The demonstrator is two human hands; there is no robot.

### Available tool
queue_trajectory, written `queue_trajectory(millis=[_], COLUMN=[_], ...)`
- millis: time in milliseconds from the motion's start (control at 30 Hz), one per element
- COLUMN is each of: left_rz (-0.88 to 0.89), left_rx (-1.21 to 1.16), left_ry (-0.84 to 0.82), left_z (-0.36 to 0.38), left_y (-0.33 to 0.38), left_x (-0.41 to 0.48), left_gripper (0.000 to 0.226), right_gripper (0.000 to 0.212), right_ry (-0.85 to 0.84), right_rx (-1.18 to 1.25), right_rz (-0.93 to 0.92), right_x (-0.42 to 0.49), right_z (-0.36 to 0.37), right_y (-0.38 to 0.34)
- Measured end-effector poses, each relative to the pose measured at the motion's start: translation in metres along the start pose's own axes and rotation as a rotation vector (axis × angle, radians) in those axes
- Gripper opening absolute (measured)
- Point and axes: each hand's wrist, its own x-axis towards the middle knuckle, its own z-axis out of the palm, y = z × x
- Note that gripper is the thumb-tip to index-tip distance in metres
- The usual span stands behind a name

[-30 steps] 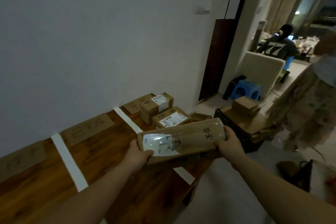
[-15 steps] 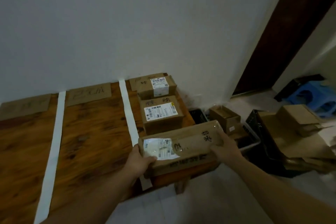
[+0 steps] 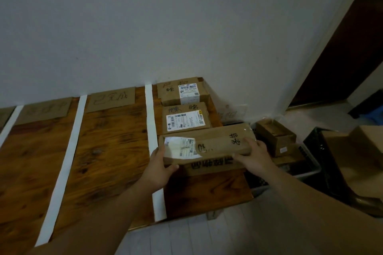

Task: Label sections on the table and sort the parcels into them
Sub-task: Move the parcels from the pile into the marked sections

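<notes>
Head view: we grip the long parcel (image 3: 207,144) at both ends, left hand (image 3: 159,170) and right hand (image 3: 257,156) curled round it, low over the rightmost section of the table (image 3: 107,151), just before two placed parcels (image 3: 185,118). We judge tape strips (image 3: 150,114) and labels (image 3: 112,98) done; floor boxes (image 3: 275,136) remain to sort.

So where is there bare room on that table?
Bare wood between the two tape strips, below the cardboard label. Right section is crowded: two parcels, plus the long parcel in the left hand and right hand.
</notes>
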Motion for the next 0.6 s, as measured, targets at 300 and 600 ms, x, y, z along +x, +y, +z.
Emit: queue_trajectory(millis=[300,600], left_rz=[-0.01,-0.11], left_rx=[0.081,0.216], left_ry=[0.007,0.208], left_z=[-0.05,-0.227], left_y=[-0.003,-0.093], left_x=[-0.003,-0.094], left_gripper=[0.083,0.078], right_gripper=[0.086,0.079], right_ry=[0.034,0.005], right_rx=[-0.353,-0.338], right_rz=[-0.058,-0.352], right_x=[-0.01,-0.099], right_z=[-0.005,0.086], right_y=[-0.049,-0.216])
